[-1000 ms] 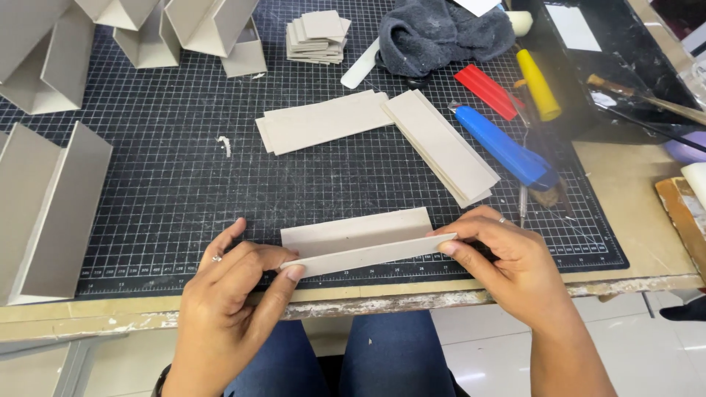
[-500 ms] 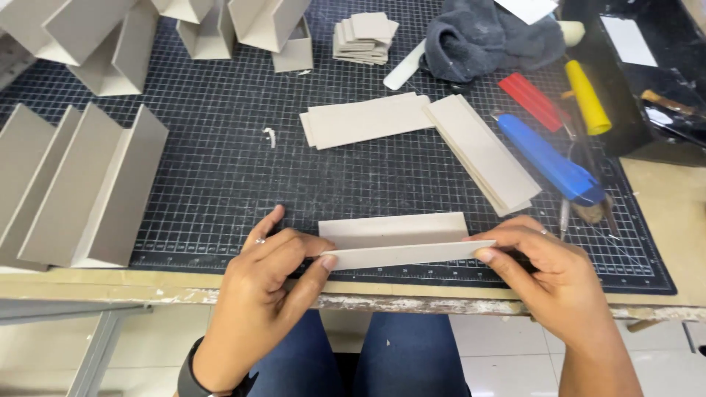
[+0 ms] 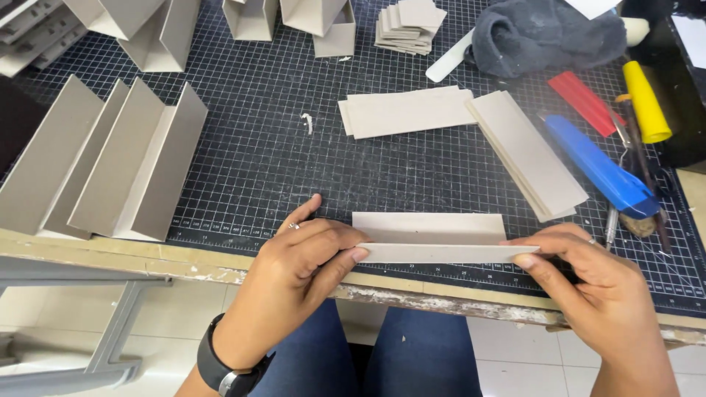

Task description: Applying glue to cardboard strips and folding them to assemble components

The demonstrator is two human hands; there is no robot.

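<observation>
One cutting mat (image 3: pixel 279 162), black with a white grid, covering a worn wooden bench top (image 3: pixel 110 254). Two hands at the near edge: left hand (image 3: pixel 301 257), wearing a ring and a dark wrist watch (image 3: pixel 224 367); right hand (image 3: pixel 588 283), also ringed. One folded grey card strip (image 3: pixel 434 239), held between them just above the mat's near edge, its upper flap lying back toward the mat and its lower flap facing the camera. The left thumb and fingertips (image 3: pixel 358 254) are closed on the strip's left end; the right thumb and fingertips (image 3: pixel 523 260) are closed on its right end, so the strip spans the gap between the two hands and the fingers pinch only its ends. Two flat stacks of grey card strips in the middle of the mat: one lying crosswise (image 3: pixel 408 110), one angled beside it (image 3: pixel 526 154), the two touching at a corner. One small pile of squarish card pieces (image 3: pixel 408 26) at the far edge. One group of folded card channels (image 3: pixel 110 158) at the left, count not clear, leaning together. Several more folded card pieces (image 3: pixel 250 18) along the far edge, partly cut off. One dark cloth (image 3: pixel 544 33), bunched. One blue utility knife (image 3: pixel 599 165), one red tool (image 3: pixel 585 103) and one yellow tool (image 3: pixel 646 103) at the right, close together. One small white scrap (image 3: pixel 307 123) on the mat.
</observation>
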